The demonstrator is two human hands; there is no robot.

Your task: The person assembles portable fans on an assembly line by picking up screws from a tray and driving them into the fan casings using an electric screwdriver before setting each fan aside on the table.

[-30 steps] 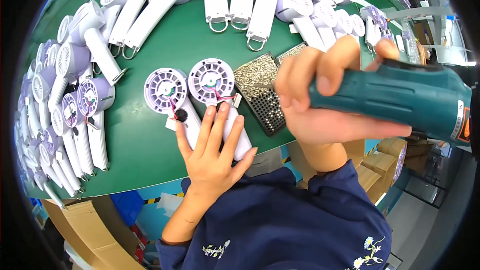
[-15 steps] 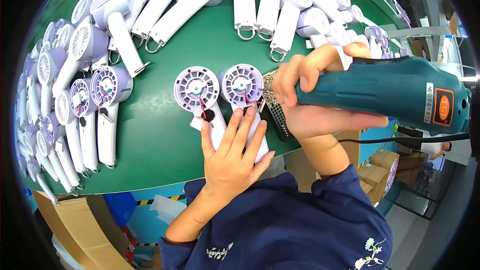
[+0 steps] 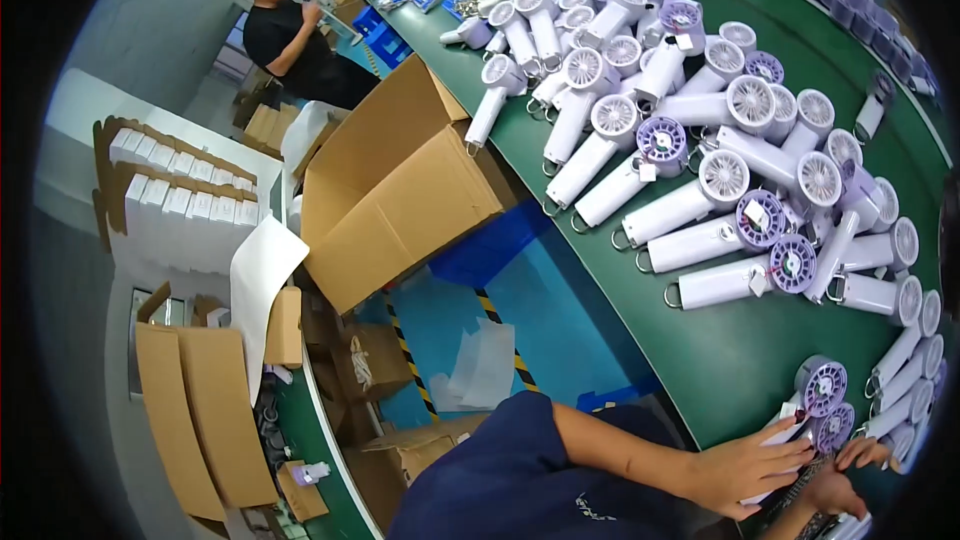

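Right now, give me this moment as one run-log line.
left hand: on two handheld fans | right hand: close by, hold unclear | green table: many more fans

Workbench (image 3: 700, 360) at right, handheld fan cluster (image 3: 690, 108) on it; two separate fans (image 3: 822, 387) at near right, left hand (image 3: 745, 470) on them, right hand (image 3: 838, 492) right of it. Open carton (image 3: 400, 230) left of workbench, standing person (image 3: 288, 40) far left.

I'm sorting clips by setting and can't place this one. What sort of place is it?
Most likely a factory assembly workshop: many near-identical white and purple handheld fans crowd a long green workbench, and a large open cardboard box stands beside it.
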